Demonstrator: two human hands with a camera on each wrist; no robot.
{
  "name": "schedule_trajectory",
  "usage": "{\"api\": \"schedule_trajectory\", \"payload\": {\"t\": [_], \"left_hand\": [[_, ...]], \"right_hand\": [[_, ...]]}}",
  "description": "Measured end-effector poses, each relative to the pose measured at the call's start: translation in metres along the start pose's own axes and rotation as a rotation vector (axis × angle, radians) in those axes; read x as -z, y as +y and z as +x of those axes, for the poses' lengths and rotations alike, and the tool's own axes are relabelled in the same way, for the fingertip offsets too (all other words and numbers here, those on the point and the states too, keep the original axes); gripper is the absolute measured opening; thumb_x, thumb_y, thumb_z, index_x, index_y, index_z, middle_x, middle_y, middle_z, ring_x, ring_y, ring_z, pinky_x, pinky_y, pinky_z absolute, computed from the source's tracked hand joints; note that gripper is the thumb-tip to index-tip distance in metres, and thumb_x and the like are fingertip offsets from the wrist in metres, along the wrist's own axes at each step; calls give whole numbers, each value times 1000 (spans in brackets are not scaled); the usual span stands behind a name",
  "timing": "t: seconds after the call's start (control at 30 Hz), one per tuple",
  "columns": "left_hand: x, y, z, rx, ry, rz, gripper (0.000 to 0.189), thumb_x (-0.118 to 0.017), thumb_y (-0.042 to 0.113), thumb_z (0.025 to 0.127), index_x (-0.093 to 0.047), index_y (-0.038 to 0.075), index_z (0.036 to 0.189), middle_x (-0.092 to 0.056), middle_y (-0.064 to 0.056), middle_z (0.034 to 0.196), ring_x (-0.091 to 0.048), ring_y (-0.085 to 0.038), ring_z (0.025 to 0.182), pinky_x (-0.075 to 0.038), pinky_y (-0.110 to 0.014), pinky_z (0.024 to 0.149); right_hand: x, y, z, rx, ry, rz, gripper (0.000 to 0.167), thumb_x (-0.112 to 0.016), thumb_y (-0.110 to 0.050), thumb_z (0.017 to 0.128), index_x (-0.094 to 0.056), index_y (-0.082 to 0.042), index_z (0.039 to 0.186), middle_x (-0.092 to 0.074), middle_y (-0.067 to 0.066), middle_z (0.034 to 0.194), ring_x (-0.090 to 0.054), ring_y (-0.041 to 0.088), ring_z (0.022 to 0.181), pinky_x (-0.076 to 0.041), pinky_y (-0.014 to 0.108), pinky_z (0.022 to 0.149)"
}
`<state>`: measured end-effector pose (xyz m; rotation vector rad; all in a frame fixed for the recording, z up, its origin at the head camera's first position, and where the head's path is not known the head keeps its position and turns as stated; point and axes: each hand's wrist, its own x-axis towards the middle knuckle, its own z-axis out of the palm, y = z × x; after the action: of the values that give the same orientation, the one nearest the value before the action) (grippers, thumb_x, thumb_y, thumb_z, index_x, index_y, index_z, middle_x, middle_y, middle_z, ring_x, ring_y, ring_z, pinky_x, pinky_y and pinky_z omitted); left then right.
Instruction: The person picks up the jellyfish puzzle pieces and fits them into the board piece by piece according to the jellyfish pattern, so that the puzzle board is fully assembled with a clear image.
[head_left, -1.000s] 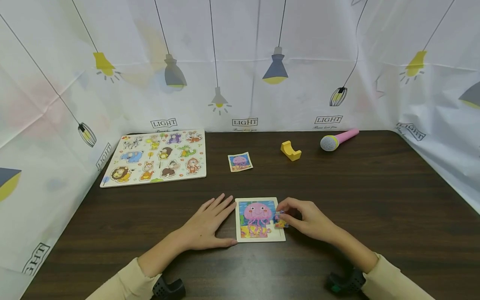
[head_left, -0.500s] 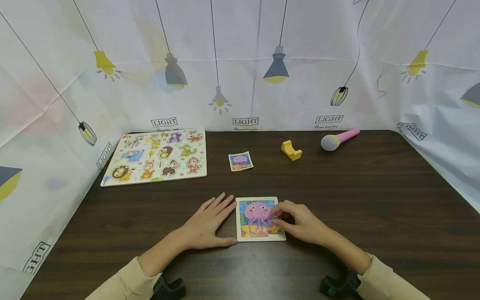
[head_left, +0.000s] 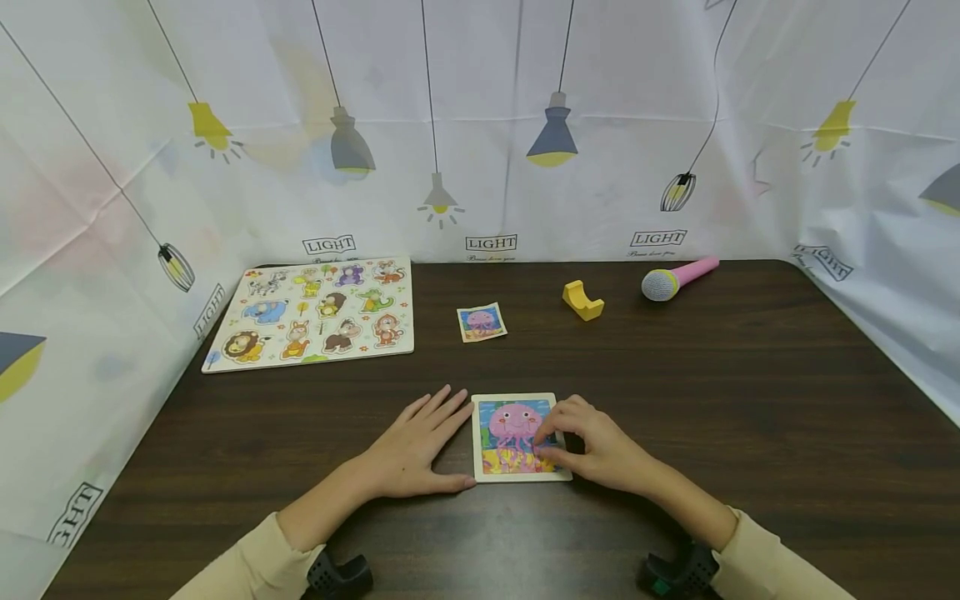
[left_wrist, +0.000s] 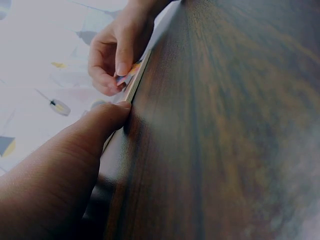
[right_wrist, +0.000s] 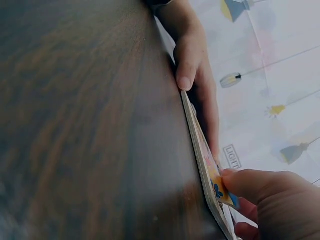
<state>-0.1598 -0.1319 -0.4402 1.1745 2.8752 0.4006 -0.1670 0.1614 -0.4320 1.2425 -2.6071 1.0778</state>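
Observation:
A small jigsaw puzzle in a pale wooden tray (head_left: 517,478) shows a pink jellyfish over yellow coral. My right hand (head_left: 600,446) pinches a puzzle piece (right_wrist: 219,190) between thumb and fingers at the picture's lower right. In the right wrist view this piece stands tilted, raised at one side above the tray. Beside the tray's left edge, my left hand (head_left: 412,457) lies with fingers spread, its fingertips and thumb (left_wrist: 119,111) right at the rim. The right fingers cover part of the picture's right side.
A white animal peg board (head_left: 322,354) lies at the back left. Behind the tray is a small jellyfish picture card (head_left: 482,322). A yellow curved block (head_left: 582,301) and a pink toy microphone (head_left: 678,279) lie at the back right, before a lamp-printed cloth (head_left: 480,100).
My right hand has carried the piece left, from the tray's right rim over the picture's lower right. The left hand has stayed at the left edge.

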Motion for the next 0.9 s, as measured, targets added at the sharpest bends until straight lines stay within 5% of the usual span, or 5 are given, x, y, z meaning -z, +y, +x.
{"api": "schedule_trajectory", "payload": {"t": [0.9], "left_hand": [[0, 1, -1, -8, 13, 2, 91, -40, 71, 81, -20, 11, 147, -14, -6, 152, -6, -24, 139, -11, -44, 109]], "right_hand": [[2, -1, -3, 12, 15, -75, 16, -74, -22, 78, -65, -25, 91, -58, -16, 93, -44, 7, 89, -40, 29, 71]]}}
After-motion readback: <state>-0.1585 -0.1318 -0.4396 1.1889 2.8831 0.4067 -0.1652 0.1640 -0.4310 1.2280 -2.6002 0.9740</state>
